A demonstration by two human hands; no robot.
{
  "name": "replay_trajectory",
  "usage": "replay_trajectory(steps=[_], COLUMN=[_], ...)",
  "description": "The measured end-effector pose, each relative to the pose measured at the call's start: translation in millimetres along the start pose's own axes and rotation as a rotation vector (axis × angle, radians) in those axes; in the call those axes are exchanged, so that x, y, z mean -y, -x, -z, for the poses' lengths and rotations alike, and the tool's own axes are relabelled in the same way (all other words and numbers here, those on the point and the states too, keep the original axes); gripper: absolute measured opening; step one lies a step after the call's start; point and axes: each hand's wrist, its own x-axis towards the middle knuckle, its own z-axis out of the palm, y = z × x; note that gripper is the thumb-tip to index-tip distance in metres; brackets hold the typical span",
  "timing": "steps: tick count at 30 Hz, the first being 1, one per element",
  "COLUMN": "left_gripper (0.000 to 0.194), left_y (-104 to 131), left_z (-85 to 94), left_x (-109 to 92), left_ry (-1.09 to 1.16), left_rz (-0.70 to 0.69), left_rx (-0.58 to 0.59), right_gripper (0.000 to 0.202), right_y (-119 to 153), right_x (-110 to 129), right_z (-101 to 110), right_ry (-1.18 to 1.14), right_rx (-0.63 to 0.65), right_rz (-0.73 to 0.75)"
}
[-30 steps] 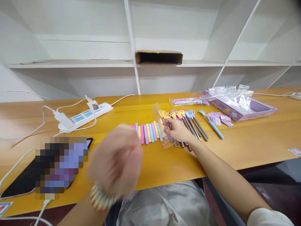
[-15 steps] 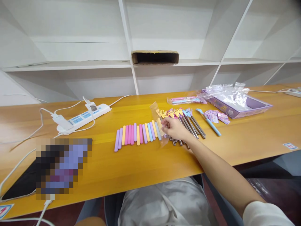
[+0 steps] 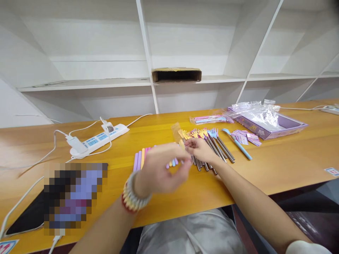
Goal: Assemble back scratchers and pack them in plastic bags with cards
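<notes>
My right hand (image 3: 200, 150) is closed in a pinch at the edge of a clear plastic bag (image 3: 175, 132). A yellow handle (image 3: 181, 144) lies in or under the bag. My left hand (image 3: 164, 167), wearing coiled bands at the wrist, hovers over the row of pastel handles (image 3: 136, 161) and hides most of them. Its fingers point at the bag and are smeared by motion, so their grip is unclear. Beside and under my right hand lie several back scratchers (image 3: 215, 144) with metal rods and yellow, purple and blue hand-shaped heads.
Right of the pile lie a blue back scratcher (image 3: 241, 145) and printed cards (image 3: 245, 137). Behind are bagged pink and blue pieces (image 3: 209, 119) and a purple box (image 3: 284, 132) with plastic bags. A power strip (image 3: 100, 140) with cables lies left, near a blurred-out device (image 3: 76, 197).
My left hand has come in from below and now reaches across the handles towards the bag. My right hand stays at the bag. The view has tilted slightly up.
</notes>
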Motion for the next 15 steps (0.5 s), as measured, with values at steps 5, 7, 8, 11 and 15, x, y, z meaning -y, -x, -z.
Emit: replay_trajectory(steps=[5,7,8,11,15], left_gripper=[0.017,0.026,0.031,0.045,0.050], left_y=[-22.2,-19.6,-16.9,-10.5,-10.8], left_z=[-11.7,-18.8,-22.6,-34.2,-42.1], left_x=[52.6,65.8,68.8,68.9,70.0], left_ry=[-0.253,-0.216,-0.167,0.050,0.276], left_rz=[0.047,0.186,0.240,0.337,0.444], left_rx=[0.033,0.135,0.173,0.171,0.044], right_gripper=[0.023,0.024,0.026,0.030,0.036], right_y=[-4.4,-4.3,-3.4,2.0,7.8], right_x=[-4.0,-3.8,-2.5,5.4,16.5], right_z=[-0.9,-0.7,-0.9,-4.6,-8.1], right_ry=[-0.294,-0.338,-0.362,-0.433,-0.406], right_rx=[-0.071,-0.120,-0.131,-0.064,0.086], right_rz=[-0.006,0.042,0.059,0.074,0.072])
